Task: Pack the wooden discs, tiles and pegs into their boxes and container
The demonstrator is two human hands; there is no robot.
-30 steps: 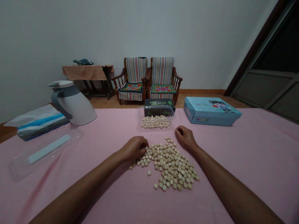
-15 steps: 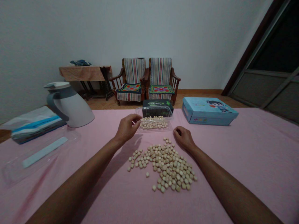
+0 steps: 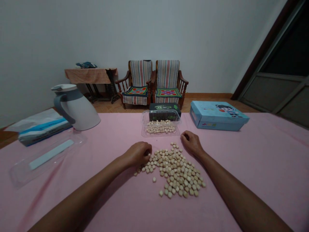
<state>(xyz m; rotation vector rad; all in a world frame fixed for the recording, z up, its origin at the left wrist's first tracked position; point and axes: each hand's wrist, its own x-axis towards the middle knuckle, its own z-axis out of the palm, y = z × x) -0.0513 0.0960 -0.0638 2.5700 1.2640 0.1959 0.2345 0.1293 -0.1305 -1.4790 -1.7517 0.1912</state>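
Note:
Small cream-coloured rounded cubes (image 3: 178,170) lie in a loose pile on the pink cloth. My left hand (image 3: 138,153) is at the pile's upper left edge, thumb and fingers pinched together. A pale cube shows right by its fingertips, but whether they grip it is hidden. Loosely curled on the cloth, my right hand (image 3: 191,141) rests just right of the pile's top, with nothing visible in it. Beyond the pile stands an open clear plastic box (image 3: 144,132) holding many similar cubes.
Behind the clear box is a black box (image 3: 165,107); a light-blue box (image 3: 218,116) lies to its right. On the left are a grey-white jug (image 3: 78,108), a blue-white packet (image 3: 45,129) and a clear plastic tray (image 3: 48,158) with a white strip.
My left hand has come away from the clear box, down and towards me to the pile's left edge, its fingers now pinched. My right hand stays in place. The view has shifted slightly.

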